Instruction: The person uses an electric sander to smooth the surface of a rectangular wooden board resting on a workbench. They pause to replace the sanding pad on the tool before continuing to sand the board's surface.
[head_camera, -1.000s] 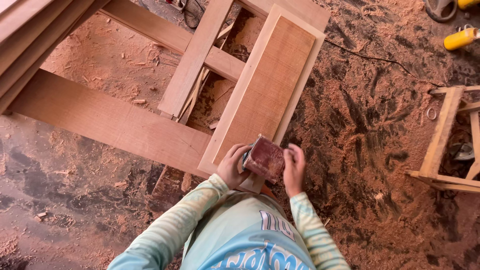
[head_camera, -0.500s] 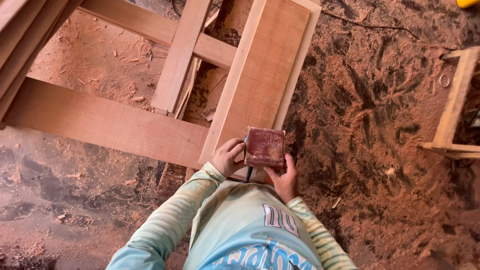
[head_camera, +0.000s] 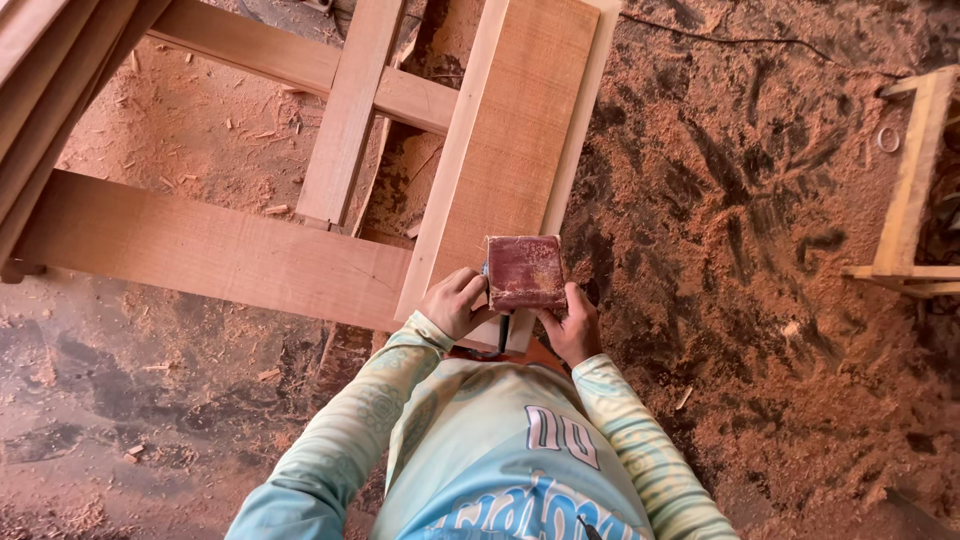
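Sawdust and curled shavings lie thick over the workshop floor (head_camera: 760, 330), reddish and loose, with dark bare streaks scraped through them at three o'clock.

Nearest, both hands are closed on a small rectangular sanding block (head_camera: 524, 272) faced with worn, dull red abrasive paper. The left hand (head_camera: 455, 302) grips its left edge with the fingers curled under, and the right hand (head_camera: 570, 322) cups its lower right corner. The block sits tilted up over the near end of the panel, its red face turned up toward the person; I cannot tell whether it touches the wood. A thin dark cord (head_camera: 503, 332) hangs just below it between the hands.

That dangling cord looks likely to snag on the panel's corner. The loose paper face could crease or tear at its frayed edges. The floor underfoot seems slippery with shavings.

Beyond the hands, the long panel (head_camera: 510, 150) runs toward twelve o'clock: a rough-grained brown centre inside a paler, smooth raised border. It rests across a frame of pale planed timber (head_camera: 210, 250), broad flat rails crossing at right angles. At two o'clock stands a small wooden stool frame (head_camera: 910, 190), and a black cable (head_camera: 740, 40) trails over the sawdust.
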